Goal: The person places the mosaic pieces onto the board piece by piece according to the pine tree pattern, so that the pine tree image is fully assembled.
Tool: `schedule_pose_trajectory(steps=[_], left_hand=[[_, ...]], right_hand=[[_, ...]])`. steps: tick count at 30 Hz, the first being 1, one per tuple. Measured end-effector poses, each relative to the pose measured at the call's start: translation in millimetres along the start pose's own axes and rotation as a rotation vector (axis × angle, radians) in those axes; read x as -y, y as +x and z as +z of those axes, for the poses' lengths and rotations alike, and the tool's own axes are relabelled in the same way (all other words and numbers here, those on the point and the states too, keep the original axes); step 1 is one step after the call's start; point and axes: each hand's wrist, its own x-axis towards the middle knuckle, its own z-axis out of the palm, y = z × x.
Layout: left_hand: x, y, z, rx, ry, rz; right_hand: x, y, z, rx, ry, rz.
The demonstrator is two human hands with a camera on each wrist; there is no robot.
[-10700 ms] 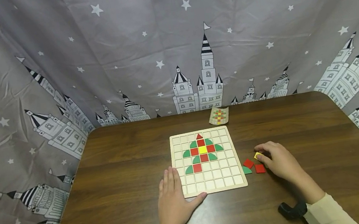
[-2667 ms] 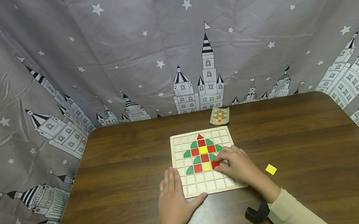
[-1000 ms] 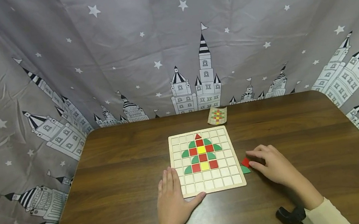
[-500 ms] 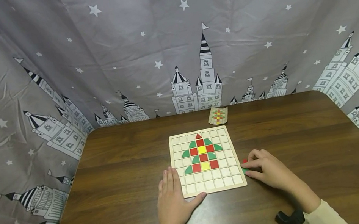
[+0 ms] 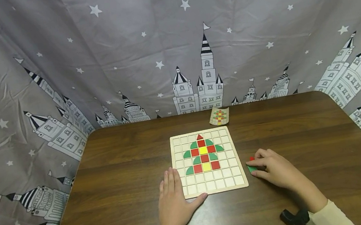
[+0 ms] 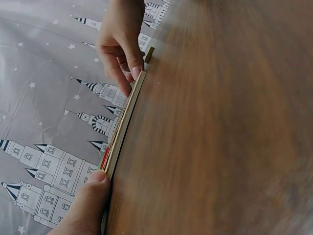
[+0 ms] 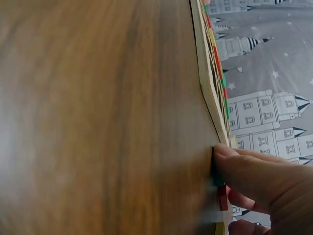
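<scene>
My left hand [image 5: 174, 202] rests at the near left corner of a pale wooden grid board [image 5: 225, 183], fingers straight along its left edge. Its thumb [image 6: 95, 191] touches the near rim in the left wrist view. Red, yellow and green tiles form a tree pattern on the board. Just off the right edge, my right hand [image 5: 278, 168] pinches a green quarter-circle tile [image 5: 252, 169] between thumb and fingers. Behind it a red tile [image 5: 251, 158] shows partly. The right wrist view has that red tile [image 7: 223, 197] by the fingers and a yellow tile [image 7: 220, 228], which the hand hides from the head view.
A small curled pattern card [image 5: 219, 116] with the same tree stands at the back of the brown wooden table [image 5: 125, 166]. A grey castle-print curtain [image 5: 145, 56] hangs behind. A black strap [image 5: 294, 218] is on the right wrist.
Since ten seconds ago, a yellow and a red tile have joined the board's lower tile row. In the last half second my right hand has drawn the green tile rightward from the board's edge.
</scene>
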Motion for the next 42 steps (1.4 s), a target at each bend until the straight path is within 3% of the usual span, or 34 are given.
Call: schedule_pose_trajectory(steps=[17,25,32,42], left_hand=[[2.2,0.8,0.9,0.006,0.003,-0.002],[1.5,0.5,1.1,0.015,0.008,-0.004],[0.7,0.1,1.4,0.021,0.004,-0.01],[0.7,0.0,1.6,0.015,0.007,-0.009]], right_hand=[[2,6.2,3,-0.002,0.095,-0.013],[4,14.9,5,0.033,0.242,0.062],[10,28.4,10,-0.048,0.355,0.141],[38,53.0,22,-0.062,0.364,0.159]])
